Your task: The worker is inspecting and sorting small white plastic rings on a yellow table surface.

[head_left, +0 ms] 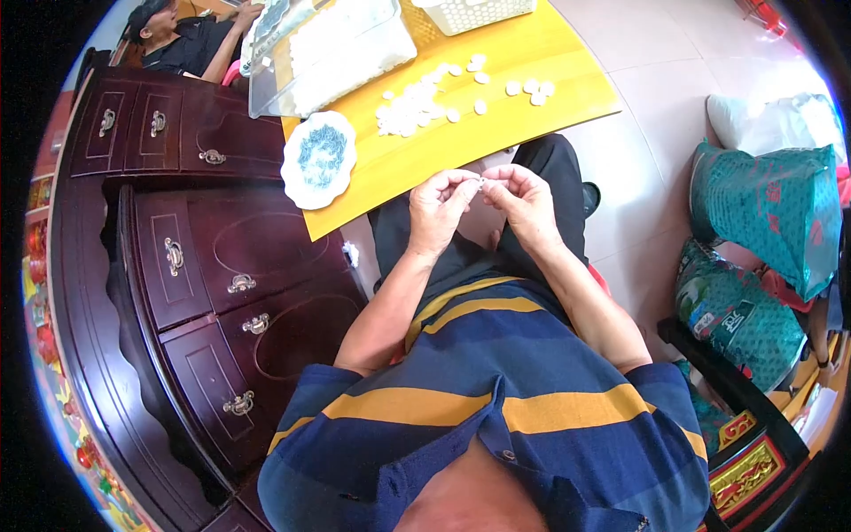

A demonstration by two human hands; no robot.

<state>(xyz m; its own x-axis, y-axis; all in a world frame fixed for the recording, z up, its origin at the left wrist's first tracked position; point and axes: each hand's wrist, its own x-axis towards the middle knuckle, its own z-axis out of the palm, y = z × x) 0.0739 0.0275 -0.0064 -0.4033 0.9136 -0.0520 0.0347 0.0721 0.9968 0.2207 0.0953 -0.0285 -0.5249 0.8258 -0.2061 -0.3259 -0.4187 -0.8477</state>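
Fingers (452, 180) of the left hand (434, 215) and of the right hand (526, 211) are bent and closed, and a small whitish piece (481, 183) is pinched between the two sets of fingertips. Its exact shape cannot be told, as it is mostly covered. Both hands are held over the lap, just beyond the near edge of the yellow tabletop (532, 71), and dark trousers (554, 168) are seen below them.

On the tabletop, flat white pieces (408, 111) are heaped loosely near the middle, with several scattered toward the right. At the left corner a white lobed plate (296, 184) is set, and small dark bluish bits (321, 155) are spread across it. Behind the plate a clear plastic box (266, 96) is filled with white material (350, 49), and a white perforated basket (474, 16) is placed at the far edge.

The left side is taken up by a dark red wooden cabinet (226, 199). At the far left corner another person (191, 49) is partly seen. On the right, a teal bag (767, 213) is stood on the tiled floor (647, 115).
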